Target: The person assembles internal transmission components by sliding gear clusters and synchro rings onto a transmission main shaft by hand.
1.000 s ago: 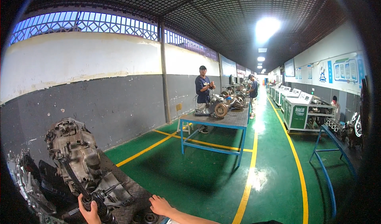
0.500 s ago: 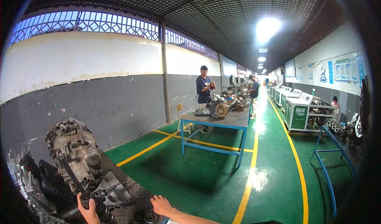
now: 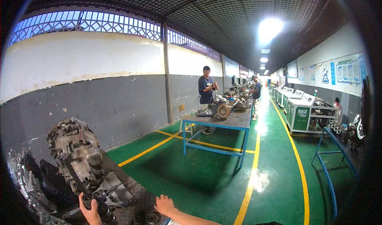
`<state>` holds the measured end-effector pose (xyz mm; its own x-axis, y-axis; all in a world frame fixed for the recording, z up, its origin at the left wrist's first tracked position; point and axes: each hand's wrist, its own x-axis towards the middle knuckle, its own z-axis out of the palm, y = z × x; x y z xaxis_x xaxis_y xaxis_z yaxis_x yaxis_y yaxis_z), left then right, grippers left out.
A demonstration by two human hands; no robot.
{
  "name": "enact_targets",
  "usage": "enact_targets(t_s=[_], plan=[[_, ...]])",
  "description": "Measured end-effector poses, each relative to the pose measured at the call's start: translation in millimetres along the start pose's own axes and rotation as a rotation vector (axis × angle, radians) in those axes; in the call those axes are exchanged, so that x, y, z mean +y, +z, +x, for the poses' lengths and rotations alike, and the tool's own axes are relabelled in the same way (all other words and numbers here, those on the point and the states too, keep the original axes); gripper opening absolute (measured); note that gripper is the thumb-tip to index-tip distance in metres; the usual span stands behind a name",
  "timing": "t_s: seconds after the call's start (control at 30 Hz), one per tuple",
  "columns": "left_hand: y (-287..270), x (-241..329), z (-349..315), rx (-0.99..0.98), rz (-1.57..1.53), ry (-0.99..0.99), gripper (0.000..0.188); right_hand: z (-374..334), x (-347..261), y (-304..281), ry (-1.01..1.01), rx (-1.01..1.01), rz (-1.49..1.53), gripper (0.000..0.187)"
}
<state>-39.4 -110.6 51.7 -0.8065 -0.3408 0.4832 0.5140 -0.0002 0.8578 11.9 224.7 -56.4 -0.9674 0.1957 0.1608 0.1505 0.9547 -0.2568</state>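
Note:
At the lower left, my left hand is closed around a dark gear shaft with stacked gears; the thumb and forefinger show, the other fingers are hidden. A thinner bright metal shaft sticks out just beyond it, by a grey metal casting. My right hand lies on the bench's right edge with its fingers stretched out, holding nothing. Between the hands, close to me, sit dark round gears. A large, dirty gearbox housing stands on the bench beyond my left hand.
Silvery metal castings line the bench's far left. Ahead stands a blue-framed table bearing mechanical parts, with a person behind it and another person farther off. On the right are white-and-green machines and a parts-laden blue-framed table.
The whole view has shifted very slightly. Both hands keep their places, the left on the gear shaft and the right on the bench edge.

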Motion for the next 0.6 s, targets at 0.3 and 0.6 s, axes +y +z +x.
enact_targets(t_s=[0.3,0.6], plan=[[11,-2,-6,-0.062,-0.145,-0.056,0.065,3,12,13,-0.147,0.000,0.009,0.045],[1,3,-3,-0.034,-0.024,0.061,0.065,11,-1,16,-0.225,0.029,0.015,0.049]])
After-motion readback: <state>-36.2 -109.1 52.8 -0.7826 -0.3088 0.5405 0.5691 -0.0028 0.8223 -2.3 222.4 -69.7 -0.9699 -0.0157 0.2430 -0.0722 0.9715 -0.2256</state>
